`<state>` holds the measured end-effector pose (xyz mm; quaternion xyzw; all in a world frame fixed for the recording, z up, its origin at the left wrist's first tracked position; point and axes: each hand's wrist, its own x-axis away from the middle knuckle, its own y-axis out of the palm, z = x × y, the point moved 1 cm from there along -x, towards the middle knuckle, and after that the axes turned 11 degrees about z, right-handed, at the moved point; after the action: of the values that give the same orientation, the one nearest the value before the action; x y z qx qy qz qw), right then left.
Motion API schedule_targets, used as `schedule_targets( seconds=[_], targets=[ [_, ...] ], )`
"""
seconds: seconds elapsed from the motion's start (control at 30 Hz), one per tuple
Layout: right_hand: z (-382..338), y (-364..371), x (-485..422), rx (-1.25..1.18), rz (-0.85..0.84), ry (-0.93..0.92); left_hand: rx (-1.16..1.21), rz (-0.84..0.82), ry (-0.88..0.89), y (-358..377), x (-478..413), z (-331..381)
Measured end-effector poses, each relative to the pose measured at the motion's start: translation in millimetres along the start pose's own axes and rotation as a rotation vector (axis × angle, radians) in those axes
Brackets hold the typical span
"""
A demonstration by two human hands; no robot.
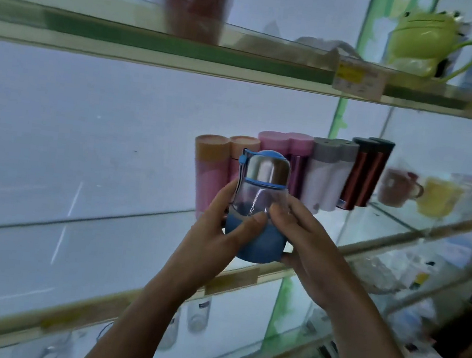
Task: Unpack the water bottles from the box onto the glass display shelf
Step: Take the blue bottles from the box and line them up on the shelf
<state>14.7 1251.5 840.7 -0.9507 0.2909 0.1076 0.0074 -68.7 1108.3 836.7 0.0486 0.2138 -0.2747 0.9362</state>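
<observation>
Both hands hold one small water bottle [259,201] upright in front of the middle glass display shelf [70,259]. It is not yet set down: its base appears to hang just above the front part of the glass, before a row of tall flasks [327,175] standing further back. The left hand [216,236] wraps the lower body from the left, with the thumb laid across the front where the clear wall meets the blue sleeve [259,244] and the fingers curled behind. The right hand [304,240] closes on the other side, its fingers [281,212] pressed to the clear wall and the thumb seemingly tucked under the base. The box is out of view.

The bottle looks empty, so it should be light. Whether the clear wall is glass or hard plastic cannot be told from here, so it is safest treated as breakable, all the more above a glass shelf. That clear part is smooth and likely slippery. The blue sleeve looks softer and grippier — the better place to hold. The rounded steel cap [268,168] offers a poor grip, and the blue strap [242,161] would let the bottle swing. Squat and wide-based, it should stand steadily if lowered flat and gently, clear of the flasks behind.
</observation>
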Motion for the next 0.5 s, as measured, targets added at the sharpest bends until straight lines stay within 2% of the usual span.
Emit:
schedule_targets(
  seconds=[0.23,0.5],
  targets=[
    [8,54,-12,-0.034,-0.219,-0.006,-0.142,0.16,-0.024,-51,19,11],
    [14,126,-16,-0.056,-0.394,0.004,-0.278,0.337,-0.052,-116,41,18]
  ],
)
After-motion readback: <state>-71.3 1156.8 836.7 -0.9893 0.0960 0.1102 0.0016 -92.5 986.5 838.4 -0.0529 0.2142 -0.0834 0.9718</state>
